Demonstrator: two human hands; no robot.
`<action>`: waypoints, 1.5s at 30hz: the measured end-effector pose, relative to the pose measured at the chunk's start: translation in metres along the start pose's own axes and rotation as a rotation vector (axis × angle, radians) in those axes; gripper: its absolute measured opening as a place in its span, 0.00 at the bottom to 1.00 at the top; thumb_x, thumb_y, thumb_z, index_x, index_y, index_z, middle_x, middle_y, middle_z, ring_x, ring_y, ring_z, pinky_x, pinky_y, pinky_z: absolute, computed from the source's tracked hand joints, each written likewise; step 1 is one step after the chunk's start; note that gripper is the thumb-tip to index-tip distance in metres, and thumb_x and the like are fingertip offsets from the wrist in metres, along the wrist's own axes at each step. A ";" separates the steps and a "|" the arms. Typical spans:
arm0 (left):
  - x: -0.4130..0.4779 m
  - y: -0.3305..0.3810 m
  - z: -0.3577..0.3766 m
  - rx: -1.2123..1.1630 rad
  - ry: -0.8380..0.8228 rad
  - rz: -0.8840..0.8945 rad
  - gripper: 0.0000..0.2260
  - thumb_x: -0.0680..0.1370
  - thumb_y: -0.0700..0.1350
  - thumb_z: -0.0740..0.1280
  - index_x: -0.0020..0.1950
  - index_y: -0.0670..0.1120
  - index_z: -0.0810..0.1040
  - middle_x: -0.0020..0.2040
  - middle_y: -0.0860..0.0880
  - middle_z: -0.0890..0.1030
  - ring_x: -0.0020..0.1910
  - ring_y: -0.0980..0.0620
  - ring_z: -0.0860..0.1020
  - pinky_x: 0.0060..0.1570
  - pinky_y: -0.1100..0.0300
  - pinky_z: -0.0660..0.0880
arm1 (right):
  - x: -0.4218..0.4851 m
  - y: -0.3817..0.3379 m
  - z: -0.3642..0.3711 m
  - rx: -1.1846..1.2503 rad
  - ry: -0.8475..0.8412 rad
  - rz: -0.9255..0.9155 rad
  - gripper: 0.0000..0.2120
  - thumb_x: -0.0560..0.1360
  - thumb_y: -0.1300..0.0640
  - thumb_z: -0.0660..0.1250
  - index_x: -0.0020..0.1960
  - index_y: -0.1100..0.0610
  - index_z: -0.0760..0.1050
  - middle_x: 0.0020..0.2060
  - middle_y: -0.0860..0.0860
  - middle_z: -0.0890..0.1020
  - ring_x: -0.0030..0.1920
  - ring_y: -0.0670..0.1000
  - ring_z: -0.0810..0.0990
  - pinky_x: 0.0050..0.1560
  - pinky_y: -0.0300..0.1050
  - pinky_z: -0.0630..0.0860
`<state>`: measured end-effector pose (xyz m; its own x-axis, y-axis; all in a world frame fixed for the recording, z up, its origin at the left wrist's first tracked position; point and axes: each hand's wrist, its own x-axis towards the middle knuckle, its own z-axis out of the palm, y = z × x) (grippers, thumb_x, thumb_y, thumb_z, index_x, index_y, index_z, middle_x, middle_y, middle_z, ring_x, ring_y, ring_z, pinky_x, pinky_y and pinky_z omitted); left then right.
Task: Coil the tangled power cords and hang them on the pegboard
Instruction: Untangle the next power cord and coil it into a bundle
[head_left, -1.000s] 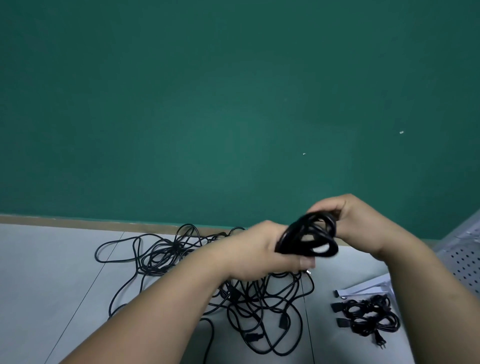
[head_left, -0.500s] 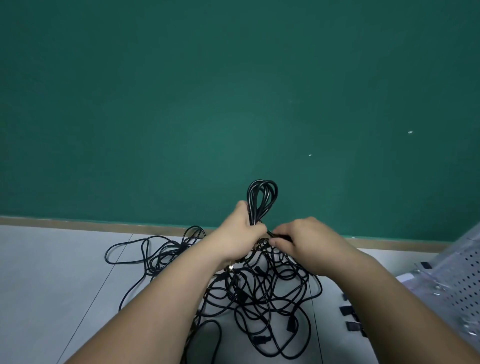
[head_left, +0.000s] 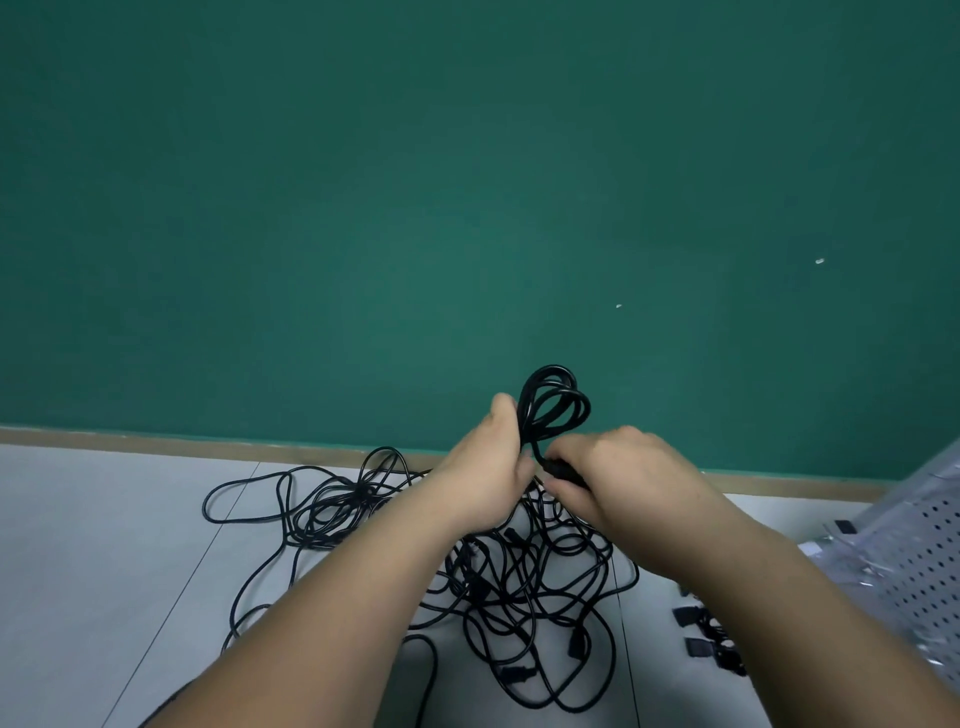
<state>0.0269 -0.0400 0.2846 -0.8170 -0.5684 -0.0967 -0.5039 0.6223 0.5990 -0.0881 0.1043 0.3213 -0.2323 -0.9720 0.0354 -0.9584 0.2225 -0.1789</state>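
Observation:
My left hand (head_left: 491, 467) grips a coiled black power cord (head_left: 553, 405) by its middle, and the loops stand upright above my fist against the green wall. Just to the right, my right hand (head_left: 618, 478) pinches the cord's black end (head_left: 563, 472) beside the coil's waist. Below both hands a tangle of black power cords (head_left: 519, 587) sprawls on the grey floor, with loose loops (head_left: 322, 509) running out to the left. The white pegboard (head_left: 919, 571) lies flat at the right edge.
A bundle of black cords and plugs (head_left: 706, 644) lies on the floor at the lower right, partly hidden by my right forearm. Clear plastic wrapping (head_left: 852, 566) sits on the pegboard. A wooden baseboard (head_left: 156, 441) runs along the green wall.
The coil swung from lying flat between my hands to standing upright above my left fist. My right hand left the coil's far side and now pinches the cord's end beside its waist.

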 end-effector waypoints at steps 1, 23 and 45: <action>0.001 -0.001 0.000 -0.008 -0.018 -0.001 0.10 0.84 0.47 0.62 0.53 0.49 0.59 0.44 0.48 0.72 0.38 0.51 0.71 0.36 0.51 0.67 | -0.001 0.000 0.002 0.092 0.043 -0.004 0.05 0.84 0.45 0.64 0.54 0.45 0.72 0.38 0.44 0.78 0.40 0.50 0.77 0.42 0.50 0.75; -0.002 0.005 0.007 0.007 -0.254 0.142 0.08 0.83 0.61 0.63 0.57 0.59 0.74 0.57 0.53 0.82 0.57 0.49 0.80 0.61 0.48 0.78 | 0.003 0.022 0.004 0.345 0.323 0.077 0.15 0.74 0.42 0.77 0.59 0.45 0.82 0.57 0.37 0.82 0.60 0.45 0.79 0.62 0.53 0.77; -0.013 0.002 0.001 -0.373 -0.045 0.146 0.11 0.85 0.60 0.57 0.54 0.56 0.73 0.41 0.59 0.81 0.52 0.53 0.85 0.58 0.39 0.78 | 0.015 0.030 0.009 0.813 0.394 0.289 0.13 0.73 0.44 0.80 0.53 0.44 0.81 0.45 0.40 0.88 0.49 0.44 0.86 0.57 0.53 0.82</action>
<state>0.0364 -0.0304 0.2864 -0.8883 -0.4588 -0.0190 -0.2517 0.4520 0.8558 -0.1188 0.0957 0.3075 -0.6242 -0.7589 0.1858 -0.4806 0.1854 -0.8571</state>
